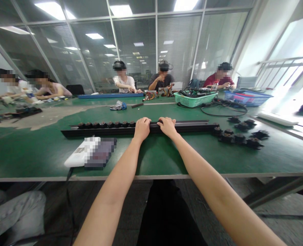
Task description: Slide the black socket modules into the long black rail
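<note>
A long black rail, like a slotted channel, lies crosswise on the green table. Several small black parts with brownish tops sit in a row along its left half. My left hand is closed over the rail near its middle, just right of that row. Close beside it, my right hand is closed with bent fingers around a small black part at the rail, mostly hidden by the fingers. More loose black parts lie in a cluster by the rail's right end.
A white device and a pixelated dark item lie before the rail. Behind are a grey-blue cloth bundle, a green basket of cables and a blue basket. Several people sit across the table.
</note>
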The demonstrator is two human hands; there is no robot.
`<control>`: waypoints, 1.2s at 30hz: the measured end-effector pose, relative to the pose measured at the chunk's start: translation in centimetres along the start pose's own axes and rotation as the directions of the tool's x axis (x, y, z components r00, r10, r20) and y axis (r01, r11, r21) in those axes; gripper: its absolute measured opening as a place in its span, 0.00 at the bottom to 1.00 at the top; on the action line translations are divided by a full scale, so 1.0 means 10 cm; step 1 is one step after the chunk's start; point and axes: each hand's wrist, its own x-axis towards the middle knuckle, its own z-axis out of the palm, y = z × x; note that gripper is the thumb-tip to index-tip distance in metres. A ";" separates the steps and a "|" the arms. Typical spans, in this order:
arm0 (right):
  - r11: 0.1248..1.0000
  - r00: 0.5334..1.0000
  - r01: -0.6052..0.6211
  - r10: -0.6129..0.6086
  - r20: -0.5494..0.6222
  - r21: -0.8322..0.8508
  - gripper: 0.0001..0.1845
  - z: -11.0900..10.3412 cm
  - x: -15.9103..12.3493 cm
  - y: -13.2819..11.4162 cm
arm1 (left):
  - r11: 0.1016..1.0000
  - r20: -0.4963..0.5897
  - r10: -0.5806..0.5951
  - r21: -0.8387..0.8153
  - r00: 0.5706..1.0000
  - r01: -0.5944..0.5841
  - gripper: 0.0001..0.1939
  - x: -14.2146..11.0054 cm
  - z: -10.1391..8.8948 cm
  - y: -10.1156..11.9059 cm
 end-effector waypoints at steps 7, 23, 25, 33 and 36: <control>1.000 1.000 0.010 -0.010 -0.005 -0.020 0.19 -0.01 -0.01 -0.01 | 1.000 0.021 -0.004 0.006 1.000 0.004 0.20 0.00 0.00 0.00; 0.999 1.000 0.011 -0.011 -0.015 -0.031 0.20 0.01 -0.01 -0.01 | 1.000 0.015 0.005 0.014 1.000 -0.005 0.19 0.00 0.01 -0.02; 0.999 1.000 0.006 -0.006 -0.008 -0.033 0.19 0.01 -0.01 -0.01 | 1.000 0.022 0.000 0.020 1.000 0.000 0.19 0.01 0.01 -0.02; 1.000 1.000 -0.009 0.009 0.000 -0.030 0.18 -0.04 -0.02 0.03 | 1.000 0.017 -0.001 0.018 1.000 0.001 0.19 0.01 0.02 -0.02; 1.000 1.000 -0.007 0.007 -0.003 -0.029 0.18 -0.04 -0.02 0.04 | 1.000 0.018 0.001 0.018 1.000 -0.001 0.19 0.01 0.02 -0.02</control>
